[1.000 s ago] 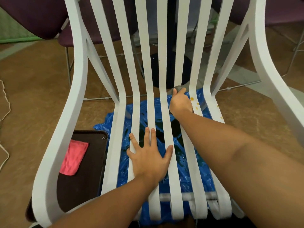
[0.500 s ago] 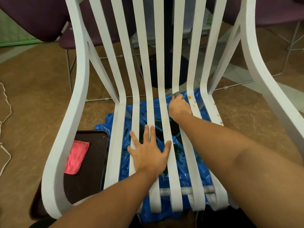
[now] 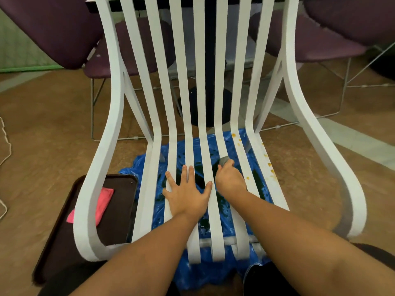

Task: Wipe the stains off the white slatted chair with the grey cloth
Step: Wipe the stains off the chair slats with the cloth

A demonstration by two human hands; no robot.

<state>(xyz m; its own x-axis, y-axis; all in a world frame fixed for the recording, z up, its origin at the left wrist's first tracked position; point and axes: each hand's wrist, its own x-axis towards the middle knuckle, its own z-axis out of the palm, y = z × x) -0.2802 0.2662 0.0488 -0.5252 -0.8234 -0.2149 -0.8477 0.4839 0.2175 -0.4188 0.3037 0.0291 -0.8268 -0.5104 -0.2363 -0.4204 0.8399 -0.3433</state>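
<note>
The white slatted chair (image 3: pixel 181 86) fills the view, its seat slats running toward me. Orange stains (image 3: pixel 237 141) dot the two rightmost seat slats, more near the right edge (image 3: pixel 271 167). My right hand (image 3: pixel 229 178) grips the grey cloth (image 3: pixel 223 161), which peeks out above the fingers, and presses it on a slat right of centre. Flat on the middle slats lies my left hand (image 3: pixel 188 194), fingers spread and straight.
A blue plastic sheet (image 3: pixel 147 163) lies on the brown floor beneath the seat. A dark tray (image 3: pixel 119 214) with a pink cloth (image 3: pixel 102 201) sits at the lower left. Purple chairs (image 3: pixel 53 28) and a black table pedestal (image 3: pixel 210 71) stand behind.
My right hand has slid the grey cloth down the slat toward me, away from the seat's bend. The left hand stays flat on the middle slats.
</note>
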